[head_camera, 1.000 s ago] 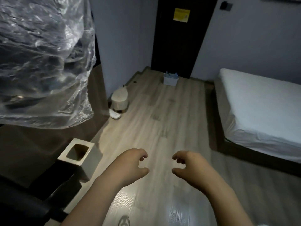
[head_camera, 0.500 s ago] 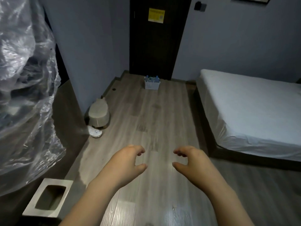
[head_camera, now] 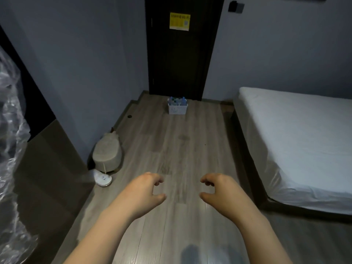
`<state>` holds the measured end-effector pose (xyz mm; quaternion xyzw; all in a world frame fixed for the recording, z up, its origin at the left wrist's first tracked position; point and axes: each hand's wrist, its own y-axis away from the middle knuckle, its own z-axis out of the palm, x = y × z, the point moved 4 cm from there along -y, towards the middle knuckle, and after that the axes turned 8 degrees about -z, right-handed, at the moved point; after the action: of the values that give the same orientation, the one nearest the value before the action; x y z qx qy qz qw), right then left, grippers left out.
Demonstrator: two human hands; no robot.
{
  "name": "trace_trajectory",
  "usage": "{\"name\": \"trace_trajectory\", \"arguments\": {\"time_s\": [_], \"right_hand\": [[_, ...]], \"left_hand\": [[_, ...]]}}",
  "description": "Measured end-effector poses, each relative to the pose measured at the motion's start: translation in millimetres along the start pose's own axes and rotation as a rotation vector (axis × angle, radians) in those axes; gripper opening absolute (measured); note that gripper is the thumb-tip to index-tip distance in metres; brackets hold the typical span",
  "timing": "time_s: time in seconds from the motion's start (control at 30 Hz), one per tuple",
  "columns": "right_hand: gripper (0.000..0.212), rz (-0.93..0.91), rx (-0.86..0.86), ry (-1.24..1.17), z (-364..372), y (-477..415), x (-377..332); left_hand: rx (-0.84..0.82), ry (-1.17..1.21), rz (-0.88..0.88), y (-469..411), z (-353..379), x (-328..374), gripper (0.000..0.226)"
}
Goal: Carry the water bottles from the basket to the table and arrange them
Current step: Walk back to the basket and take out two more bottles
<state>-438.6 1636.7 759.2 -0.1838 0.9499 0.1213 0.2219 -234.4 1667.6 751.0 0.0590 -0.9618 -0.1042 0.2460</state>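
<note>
The wood floor [head_camera: 171, 149] is grey-brown. A white basket [head_camera: 177, 109] sits on it far away, by the dark door [head_camera: 182, 54]. Bottles [head_camera: 177, 101] stand in the basket. A round beige bin [head_camera: 107, 154] sits on the floor by the left wall, with a small white thing [head_camera: 102, 179] just beside it. The bed [head_camera: 297, 141] stands on the right.

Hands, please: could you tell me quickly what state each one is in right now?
Left hand: open, fingers loosely curled, holding nothing.
Right hand: open, fingers loosely curled, holding nothing.
</note>
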Motion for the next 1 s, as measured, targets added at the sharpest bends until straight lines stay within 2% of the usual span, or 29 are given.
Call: {"name": "trace_trajectory", "arguments": {"time_s": [0.27, 0.6, 1.0], "right_hand": [[0.043, -0.007, -0.016, 0.014, -16, -134, 11], [0.043, 0.112, -0.043, -0.006, -37, -327, 4], [0.041, 0.150, -0.005, 0.032, -81, -517, 48]], "left_hand": [[-0.016, 0.017, -0.006, -133, -30, -15, 0.045], [-0.074, -0.029, 0.067, -333, -97, -49, 0.043], [-0.073, -0.012, 0.157, -538, -136, -34, 0.041]]}}
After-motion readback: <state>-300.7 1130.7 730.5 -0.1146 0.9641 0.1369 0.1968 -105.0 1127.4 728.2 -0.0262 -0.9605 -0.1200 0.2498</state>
